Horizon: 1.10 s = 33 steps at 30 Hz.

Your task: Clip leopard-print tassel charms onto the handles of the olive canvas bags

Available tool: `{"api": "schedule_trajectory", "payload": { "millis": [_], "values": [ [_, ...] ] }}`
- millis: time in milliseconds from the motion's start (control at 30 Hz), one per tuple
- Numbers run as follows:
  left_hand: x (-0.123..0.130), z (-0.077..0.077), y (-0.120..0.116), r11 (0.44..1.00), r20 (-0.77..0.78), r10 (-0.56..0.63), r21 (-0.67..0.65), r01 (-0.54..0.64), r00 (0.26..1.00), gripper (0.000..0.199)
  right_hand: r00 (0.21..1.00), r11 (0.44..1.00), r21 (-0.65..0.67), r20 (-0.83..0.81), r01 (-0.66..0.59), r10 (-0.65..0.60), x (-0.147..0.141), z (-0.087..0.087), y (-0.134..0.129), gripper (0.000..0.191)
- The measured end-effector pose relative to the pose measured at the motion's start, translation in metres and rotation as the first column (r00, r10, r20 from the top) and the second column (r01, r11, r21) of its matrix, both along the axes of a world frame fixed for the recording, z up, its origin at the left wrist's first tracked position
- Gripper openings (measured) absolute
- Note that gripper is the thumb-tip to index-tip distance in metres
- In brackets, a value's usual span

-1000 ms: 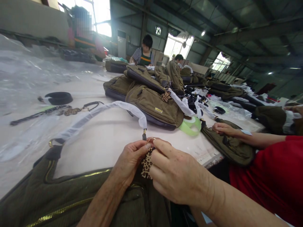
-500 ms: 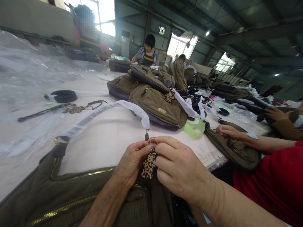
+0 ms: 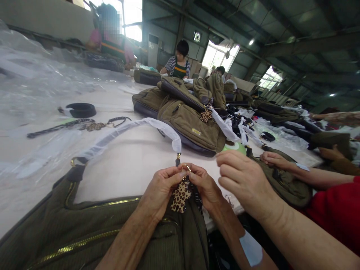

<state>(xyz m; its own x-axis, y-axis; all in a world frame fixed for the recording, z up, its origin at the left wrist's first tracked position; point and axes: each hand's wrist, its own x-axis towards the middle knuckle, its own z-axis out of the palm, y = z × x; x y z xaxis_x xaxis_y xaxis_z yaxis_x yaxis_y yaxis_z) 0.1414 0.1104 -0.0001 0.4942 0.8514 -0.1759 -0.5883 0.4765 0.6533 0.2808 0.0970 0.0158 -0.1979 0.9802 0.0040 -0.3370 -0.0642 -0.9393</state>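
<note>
A leopard-print charm (image 3: 180, 195) hangs from a gold ring (image 3: 186, 168) at the strap end of an olive bag (image 3: 101, 221). My left hand (image 3: 161, 189) pinches this ring from the left, thumb and fingers together. From the other side, my right hand (image 3: 206, 183) is closed on the ring too, its fingertips beside the left ones. The bag lies in front of me with gold zippers showing, and its handle (image 3: 132, 125) is wrapped in white. Close by on the right is another person's hand (image 3: 242, 180), fingers curled, apart from the charm.
Several olive bags (image 3: 194, 127) are piled ahead on the white table (image 3: 123, 157). A rolled black strap (image 3: 81, 110) and another leopard-print charm (image 3: 95, 126) lie left, near clear plastic (image 3: 36, 75). A person in a red sleeve (image 3: 334, 210) works at my right.
The other person's hand has drawn back rightward from the charm. My right hand, formerly hidden behind it, now shows on the ring. The view has shifted slightly.
</note>
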Motion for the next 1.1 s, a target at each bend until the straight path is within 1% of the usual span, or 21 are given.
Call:
{"api": "schedule_trajectory", "payload": {
  "millis": [67, 133, 233, 333, 533, 667, 800, 900, 1000, 1033, 1100],
  "values": [
    [0.000, 0.000, 0.001, 1.000, -0.020, 0.008, -0.002, -0.008, 1.000, 0.024, 0.993, 0.993, -0.061, -0.063, -0.099, 0.095, -0.002, -0.017, 0.006, 0.023],
    [0.000, 0.000, 0.001, 1.000, -0.031, 0.012, 0.005, -0.011, 0.999, 0.025, 0.983, 0.986, -0.071, -0.111, -0.153, 0.145, -0.002, -0.024, 0.009, 0.030],
    [0.000, 0.000, 0.000, 0.999, -0.059, 0.025, 0.025, -0.023, 0.998, 0.026, 0.980, 0.985, -0.049, -0.117, -0.166, 0.159, 0.002, -0.023, 0.008, 0.033],
    [0.000, 0.001, -0.001, 0.999, -0.087, 0.034, 0.041, -0.030, 0.996, 0.024, 0.967, 0.979, -0.065, -0.179, -0.193, 0.179, 0.005, -0.022, 0.007, 0.036],
    [0.001, -0.001, -0.001, 0.999, -0.090, 0.016, 0.046, -0.012, 0.996, 0.025, 0.951, 0.976, -0.080, -0.252, -0.203, 0.178, 0.004, -0.026, 0.008, 0.036],
    [0.001, -0.003, -0.001, 0.999, -0.095, 0.004, 0.055, 0.001, 0.995, 0.024, 0.949, 0.975, -0.097, -0.268, -0.199, 0.167, 0.003, -0.027, 0.005, 0.035],
    [0.000, -0.002, -0.002, 0.994, -0.138, 0.001, 0.109, 0.014, 0.990, 0.027, 0.962, 0.976, -0.076, -0.200, -0.203, 0.185, 0.007, -0.026, 0.005, 0.037],
    [0.001, -0.001, -0.001, 0.979, -0.271, 0.029, 0.201, 0.028, 0.962, 0.027, 0.970, 0.974, -0.046, -0.106, -0.223, 0.217, 0.016, -0.019, 0.007, 0.041],
    [0.002, 0.000, 0.000, 0.956, -0.426, 0.067, 0.286, 0.065, 0.902, 0.025, 0.978, 0.973, -0.114, 0.036, -0.201, 0.206, 0.025, -0.009, 0.008, 0.029],
    [0.002, -0.001, 0.001, 0.948, -0.461, 0.072, 0.306, 0.082, 0.884, 0.026, 0.976, 0.970, -0.149, 0.077, -0.192, 0.205, 0.027, -0.006, 0.008, 0.024],
    [0.001, -0.001, 0.001, 0.935, -0.497, 0.078, 0.337, 0.110, 0.864, 0.027, 0.969, 0.961, -0.197, 0.114, -0.193, 0.218, 0.029, -0.002, 0.007, 0.022]
  ]
}}
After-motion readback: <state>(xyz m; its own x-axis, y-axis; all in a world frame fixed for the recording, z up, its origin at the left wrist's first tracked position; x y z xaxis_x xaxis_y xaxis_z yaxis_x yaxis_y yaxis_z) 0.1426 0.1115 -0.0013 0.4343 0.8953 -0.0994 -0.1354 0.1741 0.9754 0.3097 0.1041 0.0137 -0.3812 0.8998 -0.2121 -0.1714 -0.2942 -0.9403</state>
